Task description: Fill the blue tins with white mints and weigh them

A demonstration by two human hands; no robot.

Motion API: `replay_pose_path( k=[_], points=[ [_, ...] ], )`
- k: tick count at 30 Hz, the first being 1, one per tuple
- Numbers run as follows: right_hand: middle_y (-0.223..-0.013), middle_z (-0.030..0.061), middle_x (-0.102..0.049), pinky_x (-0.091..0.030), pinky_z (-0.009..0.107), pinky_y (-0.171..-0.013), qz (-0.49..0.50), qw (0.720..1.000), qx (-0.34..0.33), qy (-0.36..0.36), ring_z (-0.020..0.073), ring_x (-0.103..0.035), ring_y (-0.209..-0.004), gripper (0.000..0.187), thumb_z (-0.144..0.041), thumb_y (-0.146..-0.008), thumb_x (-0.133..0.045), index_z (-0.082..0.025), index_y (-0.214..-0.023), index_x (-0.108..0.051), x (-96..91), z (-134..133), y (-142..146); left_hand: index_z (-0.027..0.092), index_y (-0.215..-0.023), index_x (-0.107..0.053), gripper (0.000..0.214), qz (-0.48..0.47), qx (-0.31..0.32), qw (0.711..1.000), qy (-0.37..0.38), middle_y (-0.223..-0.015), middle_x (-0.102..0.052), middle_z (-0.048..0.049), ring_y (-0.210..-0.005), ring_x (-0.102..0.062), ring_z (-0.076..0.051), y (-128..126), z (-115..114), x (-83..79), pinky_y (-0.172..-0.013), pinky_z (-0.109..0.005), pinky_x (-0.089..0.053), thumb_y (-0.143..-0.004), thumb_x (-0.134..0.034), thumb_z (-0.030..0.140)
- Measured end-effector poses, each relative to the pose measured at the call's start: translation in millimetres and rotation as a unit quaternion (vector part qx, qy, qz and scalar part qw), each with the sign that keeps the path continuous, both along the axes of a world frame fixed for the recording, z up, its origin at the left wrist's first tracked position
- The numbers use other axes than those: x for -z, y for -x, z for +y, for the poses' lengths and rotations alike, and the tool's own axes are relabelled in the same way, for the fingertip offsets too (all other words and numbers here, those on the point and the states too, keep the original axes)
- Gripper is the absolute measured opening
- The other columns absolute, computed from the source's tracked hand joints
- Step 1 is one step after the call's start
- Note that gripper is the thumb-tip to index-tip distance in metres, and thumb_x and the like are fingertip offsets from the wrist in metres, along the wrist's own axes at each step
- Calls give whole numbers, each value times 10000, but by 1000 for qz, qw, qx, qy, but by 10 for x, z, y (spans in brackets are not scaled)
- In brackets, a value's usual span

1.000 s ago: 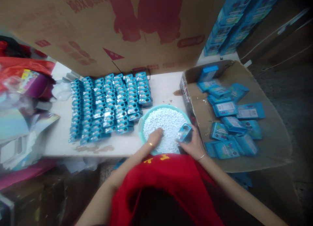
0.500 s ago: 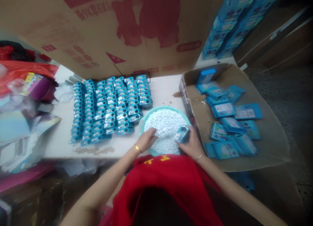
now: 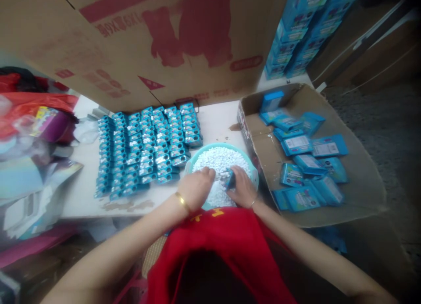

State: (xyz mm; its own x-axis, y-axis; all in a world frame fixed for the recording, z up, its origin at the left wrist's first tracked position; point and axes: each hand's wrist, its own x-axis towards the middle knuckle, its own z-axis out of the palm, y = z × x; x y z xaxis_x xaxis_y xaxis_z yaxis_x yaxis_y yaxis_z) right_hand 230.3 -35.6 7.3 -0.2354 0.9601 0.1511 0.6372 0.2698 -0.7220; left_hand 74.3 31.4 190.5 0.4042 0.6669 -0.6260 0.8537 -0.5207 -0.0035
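So your right hand (image 3: 242,189) grips a small blue cardboard box (image 3: 230,179), down on the white pellets (image 3: 220,159) in the round teal plastic basin (image 3: 253,170). Beside it your left hand (image 3: 196,189) curls its fingers; gripping pellets? Can't tell. Looks like filling, so keep the box level next.

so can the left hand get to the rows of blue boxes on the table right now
Probably yes: the left hand rests in the teal bowl, and the rows of blue boxes lie just beside it with nothing between. The right hand holds a single blue box.
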Motion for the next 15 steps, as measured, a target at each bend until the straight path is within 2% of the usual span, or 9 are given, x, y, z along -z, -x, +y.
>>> replay_pose_path(
  k=[4, 8, 10, 11, 13, 15],
  points=[
    [-1333, 204, -426, -372, 558, -1052, 42, 999, 8, 13, 343, -382, -1294, 765, -230, -695, -624, -134, -1364, -267, 17, 5, 52, 94, -1017, -528, 254, 26, 19, 999, -2, -930, -570, -134, -838, -626, -246, -204, -17, -199, -596, -305, -490, -905, -301, 67],
    [-1291, 177, -456, -436, 516, -996, 126, 985, 66, 96, 320, -455, -1231, 793, -355, -696, -703, -186, -1340, -271, -28, 9, 73, 122, -976, -552, 177, -12, -10, 1000, -2, -934, -574, -99, -757, -611, -192, -58, 36, -247, -590, -272, -450, -885, -402, 103],
    [-1278, 161, -464, -442, 497, -989, 168, 974, 77, 131, 306, -483, -1200, 830, -397, -669, -737, -206, -1328, -270, -77, 18, 78, 137, -927, -553, 109, -82, -58, 995, -19, -924, -576, -77, -716, -583, -166, 84, 74, -146, -603, -267, -431, -872, -493, 209],
    [-1271, 157, -469, -444, 490, -985, 183, 970, 75, 141, 303, -495, -1185, 841, -406, -655, -749, -208, -1319, -273, -103, 25, 82, 141, -885, -551, 145, -125, -86, 988, -27, -887, -577, -64, -702, -566, -157, 144, 81, -59, -611, -264, -421, -866, -524, 283],
    [-1243, 156, -489, -461, 481, -957, 195, 966, 67, 153, 304, -521, -1146, 843, -404, -635, -760, -199, -1301, -285, -150, 42, 98, 151, -808, -539, 271, -205, -144, 968, -33, -775, -564, -34, -678, -537, -147, 207, 51, 166, -615, -256, -401, -859, -532, 417],
    [-1180, 152, -528, -495, 466, -898, 188, 967, 60, 163, 309, -554, -1088, 798, -373, -632, -751, -184, -1273, -315, -176, 56, 126, 159, -783, -532, 334, -245, -188, 951, -28, -715, -551, -18, -664, -525, -145, 180, -35, 408, -612, -252, -385, -841, -531, 488]
  ],
)
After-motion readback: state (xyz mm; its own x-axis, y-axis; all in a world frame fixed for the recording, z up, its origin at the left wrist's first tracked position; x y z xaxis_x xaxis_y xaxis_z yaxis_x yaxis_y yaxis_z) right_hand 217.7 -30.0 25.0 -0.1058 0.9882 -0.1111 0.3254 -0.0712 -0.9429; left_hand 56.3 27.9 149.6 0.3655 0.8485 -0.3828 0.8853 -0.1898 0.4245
